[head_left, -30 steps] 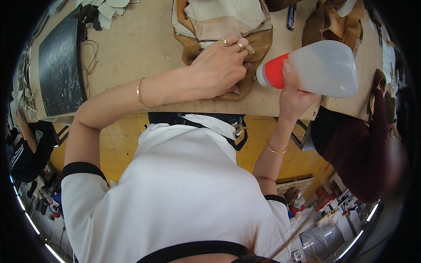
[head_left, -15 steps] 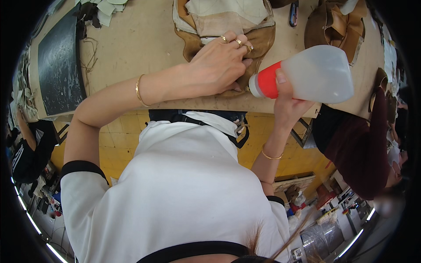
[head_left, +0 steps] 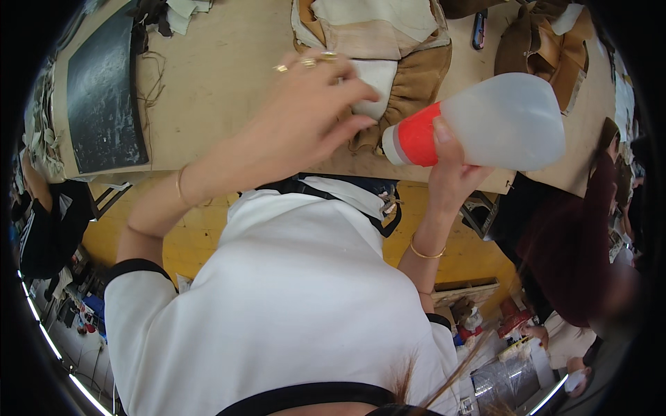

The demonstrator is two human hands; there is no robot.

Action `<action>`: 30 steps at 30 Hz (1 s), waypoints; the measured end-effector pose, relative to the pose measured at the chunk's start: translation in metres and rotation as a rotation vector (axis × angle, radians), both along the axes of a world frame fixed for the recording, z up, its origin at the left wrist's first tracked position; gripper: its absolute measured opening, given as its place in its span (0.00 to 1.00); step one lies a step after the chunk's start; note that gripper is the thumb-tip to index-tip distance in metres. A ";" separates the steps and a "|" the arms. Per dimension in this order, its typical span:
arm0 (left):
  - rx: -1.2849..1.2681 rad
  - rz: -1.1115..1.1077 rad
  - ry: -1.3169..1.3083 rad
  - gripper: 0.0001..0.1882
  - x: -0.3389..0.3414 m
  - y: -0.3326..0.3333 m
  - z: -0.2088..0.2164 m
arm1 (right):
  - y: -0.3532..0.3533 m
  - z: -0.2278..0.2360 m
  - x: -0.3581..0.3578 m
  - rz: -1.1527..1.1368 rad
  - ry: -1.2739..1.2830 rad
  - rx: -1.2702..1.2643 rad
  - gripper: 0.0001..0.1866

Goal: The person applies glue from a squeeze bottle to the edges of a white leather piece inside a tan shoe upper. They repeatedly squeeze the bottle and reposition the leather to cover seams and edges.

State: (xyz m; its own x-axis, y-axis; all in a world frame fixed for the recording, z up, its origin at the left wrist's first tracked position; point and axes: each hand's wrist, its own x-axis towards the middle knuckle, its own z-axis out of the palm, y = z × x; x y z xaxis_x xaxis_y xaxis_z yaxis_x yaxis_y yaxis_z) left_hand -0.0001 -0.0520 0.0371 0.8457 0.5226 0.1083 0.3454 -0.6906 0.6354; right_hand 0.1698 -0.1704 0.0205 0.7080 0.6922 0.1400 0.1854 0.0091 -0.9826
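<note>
My right hand (head_left: 451,163) grips a translucent plastic squeeze bottle (head_left: 510,118) round its red neck band. The bottle lies tilted, its white cap pointing left towards the table's near edge. In front of me is a gathered brown leather piece (head_left: 424,78) with pale panels. A white patch (head_left: 378,73) shows on its left part. My left hand (head_left: 298,114), blurred by motion and wearing rings, hovers at the left side of the leather. Its thumb and forefinger stand apart, with nothing visible between them; the hand hides part of the leather's left edge.
A scuffed black board (head_left: 105,97) lies on the table at left, with loose string (head_left: 154,80) beside it and pale scraps (head_left: 184,8) beyond. At right are a phone-like dark object (head_left: 479,29) and folded brown leather (head_left: 544,45). A person in a maroon top (head_left: 565,253) is close at right.
My left hand has lifted off the leather and moved left, its fingers spreading and uncovering the white patch. My right hand still holds the bottle, its cap slightly lower and further left.
</note>
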 end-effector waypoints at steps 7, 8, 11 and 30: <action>-0.904 0.564 -0.110 0.19 -0.027 -0.033 -0.010 | 0.004 0.012 0.000 -0.110 0.105 0.126 0.16; -0.906 0.521 -0.131 0.19 -0.025 -0.038 -0.013 | 0.004 0.016 0.001 -0.126 0.127 0.133 0.15; -0.998 0.468 -0.139 0.17 -0.013 -0.048 -0.022 | 0.014 0.018 0.004 -0.022 0.088 0.177 0.13; -1.265 0.512 -0.322 0.10 -0.021 -0.041 -0.045 | 0.063 0.002 -0.009 0.362 0.117 0.155 0.09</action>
State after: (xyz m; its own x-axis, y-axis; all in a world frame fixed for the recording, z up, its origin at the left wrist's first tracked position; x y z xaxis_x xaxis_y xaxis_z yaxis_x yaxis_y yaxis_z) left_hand -0.0210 -0.0934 -0.0077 0.5624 0.6497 -0.5114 0.1030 0.5586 0.8230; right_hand 0.1604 -0.1073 0.0227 0.4397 0.8767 0.1953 0.0300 0.2030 -0.9787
